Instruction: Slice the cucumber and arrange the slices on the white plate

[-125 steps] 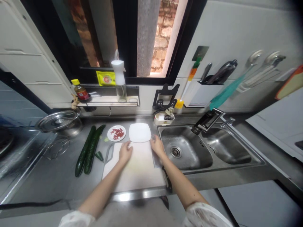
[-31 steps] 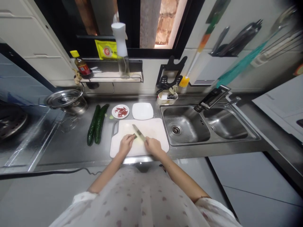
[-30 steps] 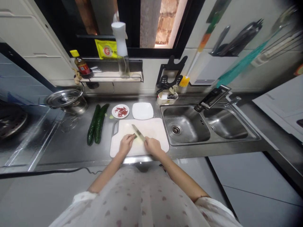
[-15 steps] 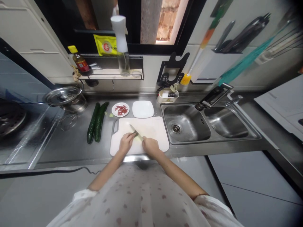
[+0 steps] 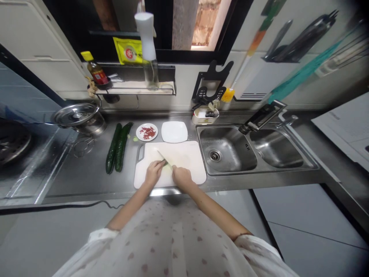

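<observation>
On the white cutting board (image 5: 184,154), my right hand (image 5: 182,179) grips a knife (image 5: 165,158) by its handle, the blade slanting away to the upper left. Fingers bent and pressed together, my left hand (image 5: 153,172) holds what looks like a small piece of cucumber (image 5: 166,168) against the blade's left side. Its pale green flesh shows between the two hands; the fingers hide most of it. Two whole dark green cucumbers (image 5: 118,148) lie side by side left of the board. Behind it stand a small plate of chopped red bits (image 5: 148,132) and a white square plate (image 5: 174,132).
Right of the board is a double steel sink (image 5: 230,150) with a black faucet (image 5: 256,119). A lidded steel pot (image 5: 83,119) stands at the back left. Above the counter, a wall shelf (image 5: 135,90) holds a sauce bottle (image 5: 97,71) and a spray bottle (image 5: 148,50).
The camera view has shifted slightly. Both hands stay in nearly the same place on the board, with the knife still at the left fingertips.
</observation>
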The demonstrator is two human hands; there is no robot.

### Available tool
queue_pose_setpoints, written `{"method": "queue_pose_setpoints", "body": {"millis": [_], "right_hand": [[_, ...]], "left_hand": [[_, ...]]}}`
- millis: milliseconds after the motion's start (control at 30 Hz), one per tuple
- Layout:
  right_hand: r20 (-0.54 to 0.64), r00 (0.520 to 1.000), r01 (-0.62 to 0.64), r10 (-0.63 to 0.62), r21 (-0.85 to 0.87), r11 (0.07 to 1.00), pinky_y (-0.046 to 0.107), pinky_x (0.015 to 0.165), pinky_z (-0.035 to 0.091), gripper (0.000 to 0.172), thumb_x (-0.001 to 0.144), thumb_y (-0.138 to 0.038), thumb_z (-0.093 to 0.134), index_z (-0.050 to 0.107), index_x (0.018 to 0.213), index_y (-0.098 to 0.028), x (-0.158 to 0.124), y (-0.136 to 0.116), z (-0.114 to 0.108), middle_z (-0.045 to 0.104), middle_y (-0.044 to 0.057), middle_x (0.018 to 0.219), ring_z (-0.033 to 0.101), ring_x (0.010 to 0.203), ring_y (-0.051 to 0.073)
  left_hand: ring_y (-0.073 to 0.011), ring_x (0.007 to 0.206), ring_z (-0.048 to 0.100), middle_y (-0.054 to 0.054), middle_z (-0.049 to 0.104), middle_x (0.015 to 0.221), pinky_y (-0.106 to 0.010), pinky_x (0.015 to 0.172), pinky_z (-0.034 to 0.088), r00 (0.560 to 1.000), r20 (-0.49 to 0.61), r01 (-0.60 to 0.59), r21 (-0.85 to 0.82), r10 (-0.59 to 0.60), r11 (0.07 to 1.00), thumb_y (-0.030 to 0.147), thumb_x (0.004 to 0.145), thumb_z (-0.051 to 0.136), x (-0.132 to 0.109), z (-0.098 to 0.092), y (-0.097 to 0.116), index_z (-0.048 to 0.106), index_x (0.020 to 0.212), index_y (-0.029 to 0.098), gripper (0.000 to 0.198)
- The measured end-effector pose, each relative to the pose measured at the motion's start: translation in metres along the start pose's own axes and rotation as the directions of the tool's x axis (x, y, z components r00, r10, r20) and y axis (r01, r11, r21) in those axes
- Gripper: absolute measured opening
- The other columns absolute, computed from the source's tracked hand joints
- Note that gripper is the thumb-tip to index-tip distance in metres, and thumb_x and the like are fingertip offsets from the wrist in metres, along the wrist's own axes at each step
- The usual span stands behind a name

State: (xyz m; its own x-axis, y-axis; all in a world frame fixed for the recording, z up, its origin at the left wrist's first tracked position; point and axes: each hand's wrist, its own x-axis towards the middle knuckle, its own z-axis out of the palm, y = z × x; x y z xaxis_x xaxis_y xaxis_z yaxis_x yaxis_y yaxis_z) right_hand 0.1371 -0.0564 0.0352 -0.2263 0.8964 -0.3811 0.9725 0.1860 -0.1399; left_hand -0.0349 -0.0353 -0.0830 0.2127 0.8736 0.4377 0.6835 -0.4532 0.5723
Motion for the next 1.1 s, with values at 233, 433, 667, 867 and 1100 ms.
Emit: {"method": "queue_pose_setpoints", "body": {"millis": [233,433,667,867,1100], "right_hand": [[-0.018,1.0,0.009,-0.01,-0.01,1.0,0.03,0.073,0.047,0.029,0.094,-0.014,0.03,0.054,0.11,-0.016,0.005,-0.002,0.003,0.069,0.013,0.092,0.066,0.09,0.022],[-0.027,0.999,0.026,-0.025,0.02,0.999,0.03,0.075,0.047,0.031,0.093,-0.013,0.032,0.054,0.114,-0.015,0.015,-0.006,0.002,0.069,0.013,0.094,0.066,0.092,0.022],[-0.008,0.999,0.034,-0.034,0.017,0.999,0.03,0.074,0.048,0.031,0.092,-0.012,0.032,0.054,0.114,-0.015,0.014,-0.005,0.002,0.069,0.013,0.092,0.066,0.091,0.022],[0.022,0.999,0.03,-0.03,0.003,1.0,0.031,0.075,0.047,0.029,0.091,-0.011,0.033,0.053,0.112,-0.016,0.004,0.0,0.005,0.069,0.013,0.093,0.066,0.091,0.022],[0.006,1.0,0.025,-0.025,0.005,1.0,0.03,0.075,0.047,0.03,0.092,-0.011,0.033,0.055,0.111,-0.015,0.013,-0.003,0.005,0.069,0.013,0.095,0.066,0.092,0.022]], "left_hand": [[-0.0182,0.099,0.059,-0.007,0.066,0.102,-0.035,0.09,0.049,1.0,0.005,0.004,-0.003,-0.004,1.0,0.023,0.092,0.048,0.0,-0.001,0.001,0.066,0.114,0.025,0.028],[-0.019,0.101,0.059,-0.008,0.066,0.103,-0.037,0.091,0.049,1.0,0.013,0.002,-0.008,-0.002,1.0,0.023,0.093,0.047,0.001,-0.001,0.0,0.066,0.114,0.025,0.029],[-0.0188,0.101,0.059,-0.007,0.067,0.103,-0.036,0.091,0.049,1.0,0.015,0.005,-0.012,-0.005,1.0,0.022,0.092,0.047,0.0,0.0,-0.002,0.066,0.114,0.025,0.029],[-0.0185,0.1,0.059,-0.007,0.067,0.104,-0.036,0.091,0.049,1.0,0.01,0.015,-0.023,-0.015,1.0,0.021,0.093,0.046,0.001,0.0,0.0,0.065,0.114,0.024,0.029],[-0.018,0.1,0.059,-0.007,0.068,0.105,-0.036,0.092,0.048,1.0,0.007,0.018,-0.046,-0.018,0.999,0.021,0.093,0.045,0.002,-0.001,0.001,0.065,0.113,0.024,0.029]]}}
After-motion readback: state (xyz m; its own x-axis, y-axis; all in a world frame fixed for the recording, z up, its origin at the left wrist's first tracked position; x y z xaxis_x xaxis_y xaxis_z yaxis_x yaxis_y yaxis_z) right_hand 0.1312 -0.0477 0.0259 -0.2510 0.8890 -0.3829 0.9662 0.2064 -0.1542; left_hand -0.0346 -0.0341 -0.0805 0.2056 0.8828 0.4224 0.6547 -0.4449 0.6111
